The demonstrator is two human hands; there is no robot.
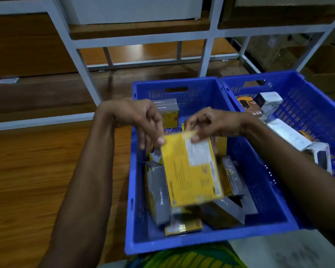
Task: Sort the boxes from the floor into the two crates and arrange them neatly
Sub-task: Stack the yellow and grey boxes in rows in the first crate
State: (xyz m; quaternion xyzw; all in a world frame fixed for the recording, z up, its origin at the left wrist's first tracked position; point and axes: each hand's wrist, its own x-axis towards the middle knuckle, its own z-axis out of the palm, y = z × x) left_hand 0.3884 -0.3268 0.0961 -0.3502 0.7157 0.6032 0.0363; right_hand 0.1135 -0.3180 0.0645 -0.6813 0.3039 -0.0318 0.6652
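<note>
Two blue crates stand here, a left crate (pixel 135 219) and a right crate (pixel 317 105). Two hands, left hand (pixel 135 117) and right hand (pixel 217 122), grip one yellow box (pixel 191 171). With it, the left crate has about seven yellow-and-grey boxes (pixel 157 190), some half hidden. The right crate has three white boxes (pixel 286 136) and one orange-and-black box (pixel 248 105).

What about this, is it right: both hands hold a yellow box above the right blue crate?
Only the crate is wrong. The head view shows the left hand and the right hand holding the yellow box above the left blue crate, not the right blue crate.
</note>
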